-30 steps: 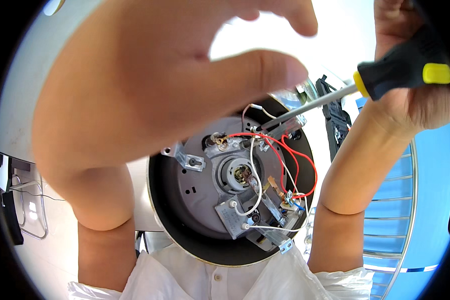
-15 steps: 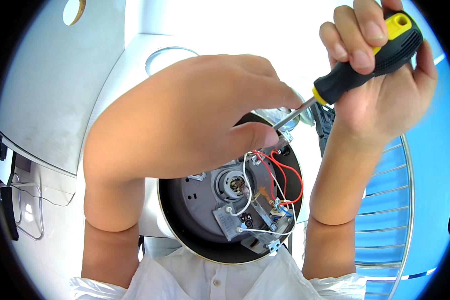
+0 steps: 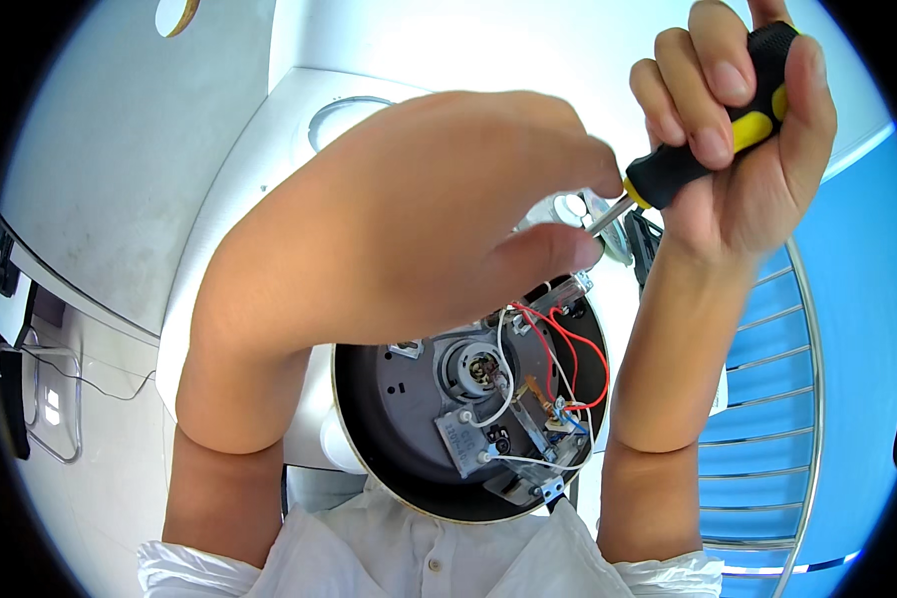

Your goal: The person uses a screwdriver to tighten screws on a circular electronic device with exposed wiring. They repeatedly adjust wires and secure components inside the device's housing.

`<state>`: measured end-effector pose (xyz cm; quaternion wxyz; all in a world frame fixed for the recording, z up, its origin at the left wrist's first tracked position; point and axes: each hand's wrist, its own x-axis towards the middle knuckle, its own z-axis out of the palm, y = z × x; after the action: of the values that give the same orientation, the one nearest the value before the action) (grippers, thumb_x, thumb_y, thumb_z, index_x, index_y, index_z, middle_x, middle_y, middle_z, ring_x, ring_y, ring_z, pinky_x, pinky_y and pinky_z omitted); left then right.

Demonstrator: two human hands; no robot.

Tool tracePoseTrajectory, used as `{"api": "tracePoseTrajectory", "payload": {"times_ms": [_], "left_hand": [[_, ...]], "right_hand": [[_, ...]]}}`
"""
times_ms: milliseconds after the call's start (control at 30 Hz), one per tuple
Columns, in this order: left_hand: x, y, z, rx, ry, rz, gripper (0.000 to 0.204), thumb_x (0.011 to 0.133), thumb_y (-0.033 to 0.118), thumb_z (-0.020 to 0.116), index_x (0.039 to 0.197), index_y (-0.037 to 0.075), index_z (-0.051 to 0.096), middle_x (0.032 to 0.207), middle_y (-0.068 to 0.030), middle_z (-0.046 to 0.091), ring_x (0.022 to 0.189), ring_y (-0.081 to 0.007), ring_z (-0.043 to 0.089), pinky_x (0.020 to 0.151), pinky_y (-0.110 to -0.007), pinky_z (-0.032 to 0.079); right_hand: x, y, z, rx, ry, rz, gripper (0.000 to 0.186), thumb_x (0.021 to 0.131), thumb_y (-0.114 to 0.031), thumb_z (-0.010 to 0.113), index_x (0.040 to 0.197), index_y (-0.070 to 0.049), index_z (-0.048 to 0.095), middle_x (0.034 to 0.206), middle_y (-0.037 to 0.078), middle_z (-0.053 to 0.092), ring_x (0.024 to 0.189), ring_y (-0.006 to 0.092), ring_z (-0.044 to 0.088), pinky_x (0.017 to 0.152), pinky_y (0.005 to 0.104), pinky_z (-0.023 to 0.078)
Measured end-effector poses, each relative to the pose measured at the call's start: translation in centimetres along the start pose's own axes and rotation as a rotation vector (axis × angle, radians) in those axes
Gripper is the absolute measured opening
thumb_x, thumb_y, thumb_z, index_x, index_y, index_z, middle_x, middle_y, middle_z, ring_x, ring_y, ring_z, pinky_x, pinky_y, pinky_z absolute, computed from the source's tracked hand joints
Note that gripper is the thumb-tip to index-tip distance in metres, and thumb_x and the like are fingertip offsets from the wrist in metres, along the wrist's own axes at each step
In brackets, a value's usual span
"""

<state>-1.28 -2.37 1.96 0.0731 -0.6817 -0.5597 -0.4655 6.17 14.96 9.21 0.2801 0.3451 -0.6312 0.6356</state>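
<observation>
My right hand [image 3: 733, 149] is closed round the black and yellow handle of a screwdriver [image 3: 673, 177], whose metal shaft slants down to the left. My left hand [image 3: 448, 214] reaches across, its thumb at the shaft's lower end and its forefinger curled above. The screwdriver's tip and the other left fingers are hidden, so I cannot tell what they grip. Below both hands lies an opened round appliance [image 3: 409, 424] with a dark rim. Inside it are a grey metal plate, a central round fitting, red and white wires [image 3: 605, 371] and small metal brackets.
The appliance lies on a white table [image 3: 234, 224] near my body. Behind my left hand is a round, clear-edged ring or lid [image 3: 344, 115]. Small round parts [image 3: 570, 207] and a black object [image 3: 644, 244] lie behind the appliance. A metal rack [image 3: 762, 414] stands at right.
The screwdriver handle has turned in my right hand, which moved slightly left. My left hand has shifted right and a little up, with the shaft's lower end now farther from the appliance.
</observation>
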Motion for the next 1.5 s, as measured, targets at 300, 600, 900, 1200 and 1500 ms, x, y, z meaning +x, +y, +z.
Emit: {"api": "tracePoseTrajectory", "payload": {"times_ms": [300, 600, 900, 1200, 1500], "left_hand": [[0.8, -0.2, 0.7, -0.152, 0.252, 0.281, 0.023, 0.080, 0.014, 0.068, 0.098, 0.001, 0.064, 0.095, -0.0126, 0.065, 0.090, -0.0289, 0.062, 0.081, -0.037, 0.048], [-0.4, 0.3, 0.9, -0.223, 0.230, 0.213, 0.017, 0.081, 0.015, 0.069, 0.092, 0.004, 0.063, 0.090, -0.0103, 0.063, 0.090, -0.0293, 0.061, 0.080, -0.037, 0.048], [-0.5, -0.1, -1.0, -0.005, 0.154, 0.117, 0.018, 0.083, 0.008, 0.067, 0.098, -0.001, 0.061, 0.096, -0.0128, 0.064, 0.092, -0.0303, 0.061, 0.084, -0.037, 0.048], [-1.1, -0.1, -1.0, 0.092, 0.181, 0.075, 0.021, 0.082, 0.010, 0.067, 0.100, 0.000, 0.062, 0.097, -0.0121, 0.065, 0.091, -0.0295, 0.062, 0.083, -0.036, 0.048], [-2.3, 2.7, -4.5, 0.047, 0.121, -0.044, 0.029, 0.093, 0.027, 0.061, 0.107, 0.002, 0.062, 0.104, -0.0110, 0.066, 0.094, -0.0264, 0.062, 0.087, -0.037, 0.048]], "right_hand": [[-0.6, -1.4, 0.9, -0.023, 0.262, -0.007, 0.047, 0.091, -0.032, 0.053, 0.118, 0.006, 0.051, 0.101, 0.017, 0.056, 0.073, 0.0271, 0.059, 0.078, 0.0381, 0.050], [1.1, -1.6, 0.3, 0.314, -0.324, 0.272, 0.024, 0.089, -0.014, 0.061, 0.110, -0.002, 0.058, 0.080, 0.002, 0.053, 0.055, 0.0071, 0.048, 0.057, 0.0249, 0.041], [-1.2, -3.1, 2.4, -0.168, 0.043, 0.111, 0.041, 0.099, -0.026, 0.037, 0.117, 0.007, 0.054, 0.087, 0.018, 0.056, 0.068, 0.0220, 0.051, 0.065, 0.0351, 0.044], [0.0, -2.8, -0.2, 0.328, -0.193, 0.285, 0.032, 0.085, -0.016, 0.067, 0.108, -0.001, 0.050, 0.105, 0.014, 0.054, 0.112, 0.0328, 0.059, 0.096, 0.0491, 0.052], [-1.6, -2.1, 5.1, -0.325, 0.203, 0.033, 0.038, 0.103, -0.031, 0.043, 0.117, 0.003, 0.051, 0.078, 0.007, 0.052, 0.059, 0.0104, 0.043, 0.055, 0.0270, 0.037]]}}
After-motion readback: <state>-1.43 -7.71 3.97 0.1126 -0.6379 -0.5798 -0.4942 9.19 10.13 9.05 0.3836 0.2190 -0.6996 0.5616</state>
